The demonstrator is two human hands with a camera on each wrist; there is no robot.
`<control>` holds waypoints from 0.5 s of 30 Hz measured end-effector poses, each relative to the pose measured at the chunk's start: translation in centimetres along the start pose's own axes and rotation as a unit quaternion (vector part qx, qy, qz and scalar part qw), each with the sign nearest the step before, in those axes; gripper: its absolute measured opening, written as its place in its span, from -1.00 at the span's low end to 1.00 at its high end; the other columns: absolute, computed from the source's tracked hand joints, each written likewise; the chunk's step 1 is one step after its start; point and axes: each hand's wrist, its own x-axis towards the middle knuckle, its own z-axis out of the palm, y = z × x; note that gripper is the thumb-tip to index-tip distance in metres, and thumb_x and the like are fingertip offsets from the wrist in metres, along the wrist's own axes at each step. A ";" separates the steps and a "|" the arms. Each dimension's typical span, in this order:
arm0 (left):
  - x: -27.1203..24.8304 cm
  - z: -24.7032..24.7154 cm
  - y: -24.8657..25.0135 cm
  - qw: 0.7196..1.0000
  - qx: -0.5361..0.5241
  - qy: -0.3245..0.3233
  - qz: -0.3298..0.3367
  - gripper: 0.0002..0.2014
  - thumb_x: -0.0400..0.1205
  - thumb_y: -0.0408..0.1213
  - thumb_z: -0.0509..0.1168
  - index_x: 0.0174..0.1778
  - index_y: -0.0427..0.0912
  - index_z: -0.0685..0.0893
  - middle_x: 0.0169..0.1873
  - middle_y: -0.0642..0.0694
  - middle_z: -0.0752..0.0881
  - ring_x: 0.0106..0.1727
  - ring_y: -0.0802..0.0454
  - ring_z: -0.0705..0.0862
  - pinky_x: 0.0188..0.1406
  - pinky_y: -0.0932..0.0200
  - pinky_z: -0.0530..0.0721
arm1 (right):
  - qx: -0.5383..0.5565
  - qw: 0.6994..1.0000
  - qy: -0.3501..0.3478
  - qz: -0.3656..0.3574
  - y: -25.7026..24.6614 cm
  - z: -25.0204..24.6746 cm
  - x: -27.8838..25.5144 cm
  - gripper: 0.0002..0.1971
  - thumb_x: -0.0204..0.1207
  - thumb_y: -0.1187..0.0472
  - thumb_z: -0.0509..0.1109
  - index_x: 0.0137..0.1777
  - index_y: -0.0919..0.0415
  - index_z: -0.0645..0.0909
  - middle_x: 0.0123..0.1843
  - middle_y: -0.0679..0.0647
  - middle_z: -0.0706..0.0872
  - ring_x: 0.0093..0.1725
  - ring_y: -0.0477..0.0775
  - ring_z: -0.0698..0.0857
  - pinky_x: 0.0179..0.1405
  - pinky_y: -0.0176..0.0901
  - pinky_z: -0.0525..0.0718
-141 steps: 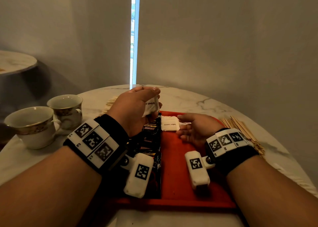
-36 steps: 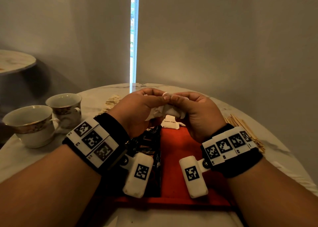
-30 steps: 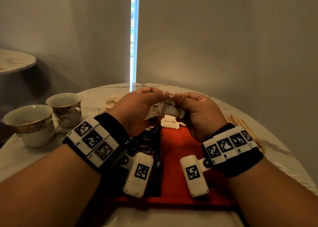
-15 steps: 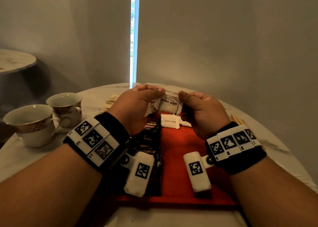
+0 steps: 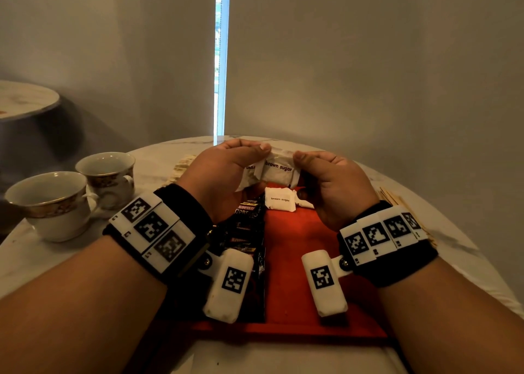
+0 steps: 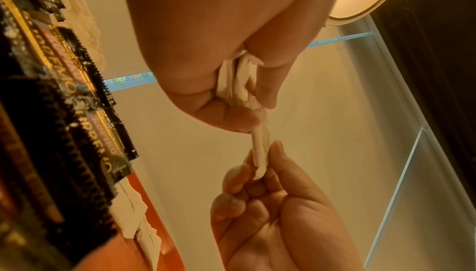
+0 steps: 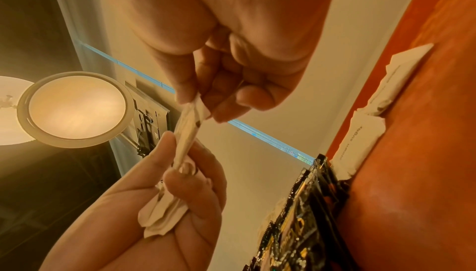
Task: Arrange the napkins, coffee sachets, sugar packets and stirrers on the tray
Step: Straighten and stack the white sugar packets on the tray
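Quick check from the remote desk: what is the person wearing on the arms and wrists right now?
Both forearms are bare, no sleeves. Each wrist carries a black band topped with a row of white blocks bearing black square markers. A white capsule-shaped camera housing with its own marker hangs below each wrist. No gloves or cables visible.

The white sugar packet (image 5: 279, 171) held up between the two hands reads "brown sugar" in dark lowercase, and a second packet (image 5: 280, 200) lying flat on the tray at six o'clock from it carries the same two words. At about nine o'clock from that lying packet, the topmost of the black coffee sachets (image 5: 247, 209) shows "KOPIKO" on a red band — the gold lettering under it is cut off and cannot be read whole. The wrist bands bear only square black-and-white code markers (image 5: 154, 227), no words.
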 end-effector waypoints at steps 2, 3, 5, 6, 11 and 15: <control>0.0 0.0 0.0 1.000 0.001 0.000 -0.001 -0.92 0.64 -0.28 0.42 -0.16 -0.11 0.68 -0.26 -0.11 0.80 -0.23 -0.08 0.76 -0.47 0.20 0.67 | 0.007 1.000 -0.002 0.002 0.0 -0.1 0.0 -0.81 0.56 0.32 0.44 0.07 0.46 0.67 -0.24 0.29 0.78 -0.39 0.12 0.72 -0.57 -0.21 0.57; 0.0 0.0 0.0 1.000 0.000 0.000 -0.001 -0.92 0.64 -0.28 0.43 -0.16 -0.11 0.68 -0.26 -0.11 0.80 -0.23 -0.08 0.76 -0.48 0.20 0.67 | 0.001 1.000 -0.007 0.002 0.1 -0.1 0.1 -0.80 0.51 0.28 0.48 0.04 0.41 0.69 -0.22 0.28 0.78 -0.33 0.17 0.72 -0.50 -0.18 0.56; 0.0 0.0 -0.1 1.000 -0.001 -0.002 -0.001 -0.92 0.63 -0.28 0.43 -0.16 -0.11 0.68 -0.27 -0.11 0.80 -0.25 -0.06 0.76 -0.49 0.20 0.66 | -0.009 1.000 -0.027 0.009 0.3 0.0 0.0 -0.74 0.35 0.20 0.55 -0.01 0.31 0.70 -0.17 0.29 0.79 -0.22 0.25 0.69 -0.36 -0.10 0.48; 0.0 0.0 -0.1 1.000 -0.001 -0.003 0.000 -0.92 0.63 -0.28 0.43 -0.16 -0.12 0.68 -0.28 -0.10 0.79 -0.27 -0.05 0.75 -0.49 0.20 0.65 | -0.015 0.999 -0.036 0.013 0.3 0.0 -0.1 -0.72 0.33 0.20 0.55 0.00 0.30 0.69 -0.17 0.29 0.78 -0.24 0.25 0.69 -0.37 -0.10 0.46; -0.4 0.4 0.2 1.000 -0.027 -0.004 0.005 -0.95 0.64 -0.29 0.41 -0.07 -0.18 0.70 -0.31 -0.11 0.78 -0.37 -0.03 0.76 -0.51 0.25 0.63 | -0.031 0.999 -0.028 0.002 -0.5 -0.4 0.1 -0.99 0.57 0.36 0.42 -0.06 0.26 0.66 -0.27 0.22 0.76 -0.40 0.12 0.68 -0.57 -0.18 0.45; -0.4 0.1 0.5 0.999 -0.035 0.022 -0.005 -0.76 0.63 -0.19 0.45 0.13 -0.24 0.75 -0.15 -0.12 0.78 -0.24 -0.08 0.82 -0.44 0.22 0.68 | 0.003 0.999 0.039 0.006 -1.8 -2.5 1.2 -0.97 0.64 0.31 0.36 0.02 0.19 0.59 -0.21 0.14 0.81 -0.40 0.05 0.73 -0.61 -0.25 0.42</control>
